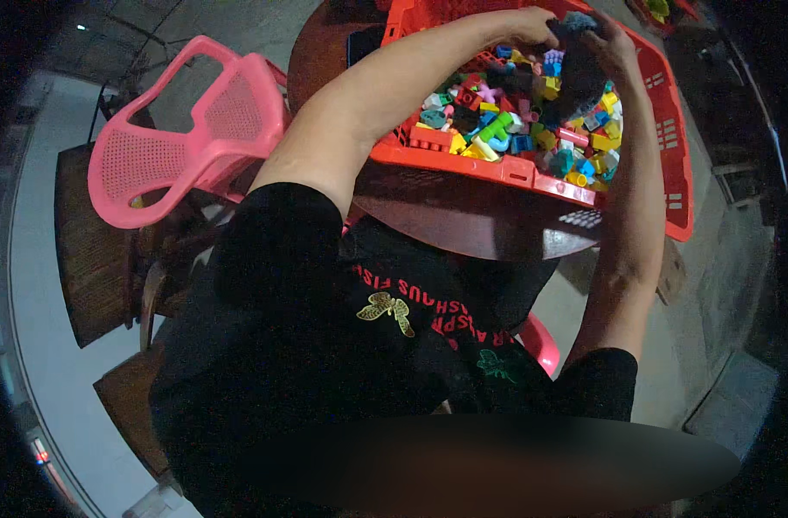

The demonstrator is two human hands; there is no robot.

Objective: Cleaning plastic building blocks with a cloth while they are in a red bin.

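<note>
A dark, bluish-grey piece of cloth hangs over the far part of a red plastic basket; its exact kind is unclear. My left hand pinches its upper edge from the left. On the other side, my right hand grips the same cloth, fingers bent round it. Below the cloth, the basket holds many colourful toy building blocks in red, yellow, green, blue and pink. Part of the heap is hidden behind the cloth and my right forearm.
The basket stands on a round brown table with a shiny top. A pink plastic chair is to the left of the table. Another pink edge shows below it, near my body. A red container sits at the far right.
</note>
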